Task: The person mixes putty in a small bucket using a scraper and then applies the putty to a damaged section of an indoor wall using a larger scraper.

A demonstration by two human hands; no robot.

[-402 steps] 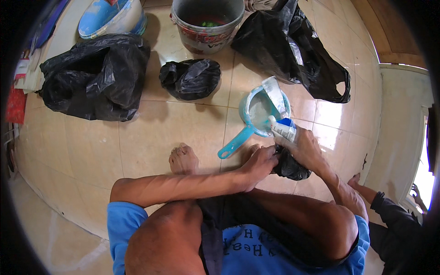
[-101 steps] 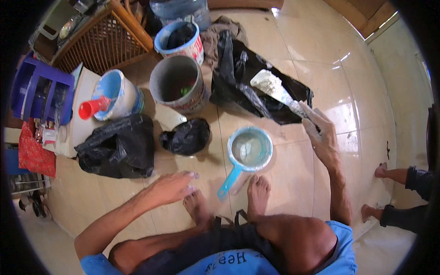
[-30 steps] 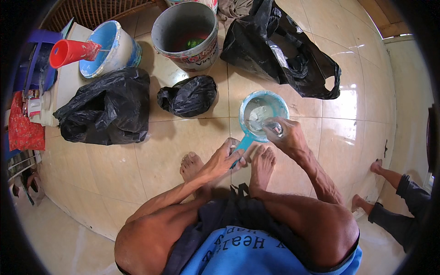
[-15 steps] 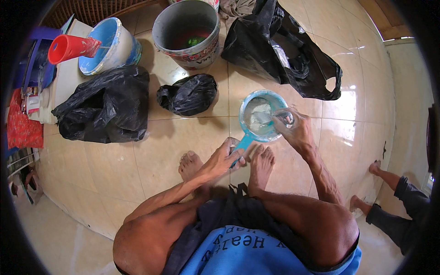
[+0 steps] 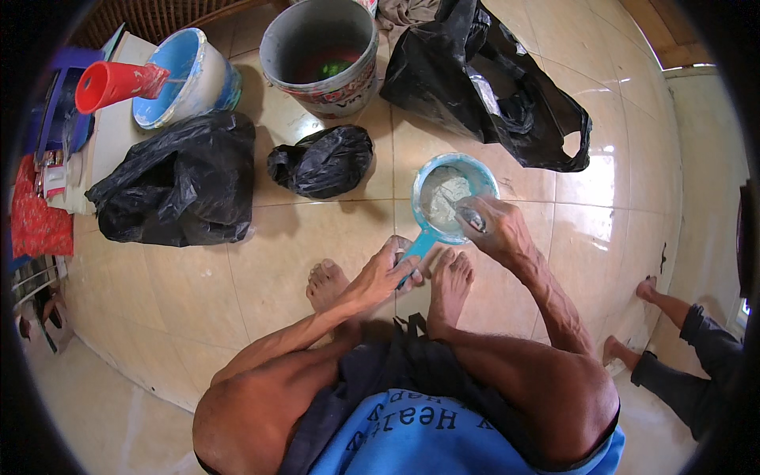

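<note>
A turquoise plastic dipper (image 5: pixel 428 235) with a long handle is in front of me, above the floor just beyond my feet. My left hand (image 5: pixel 394 267) is wrapped round its handle. Inside the bowl lies a pale grey-white paste (image 5: pixel 448 195), thick and lumpy. At the bowl's right rim, my right hand (image 5: pixel 500 228) is closed on a small tool (image 5: pixel 473 219) with a shiny metallic part. Its lower end reaches toward the paste; fingers cover most of it, so its exact kind is unclear.
Black plastic bags (image 5: pixel 182 182) lie on the tiled floor, including a small knotted bundle (image 5: pixel 323 162) and a large bag (image 5: pixel 507 103). A grey bucket (image 5: pixel 360 87) and a white-blue bucket (image 5: pixel 212 83) with a red-handled tool (image 5: pixel 119 85) stand behind. Another person's legs (image 5: pixel 673 372) are at right.
My right hand has shifted slightly left and down at the bowl, turning the tool, whose pale flat end no longer shows clearly. The left hand keeps its hold on the dipper.
</note>
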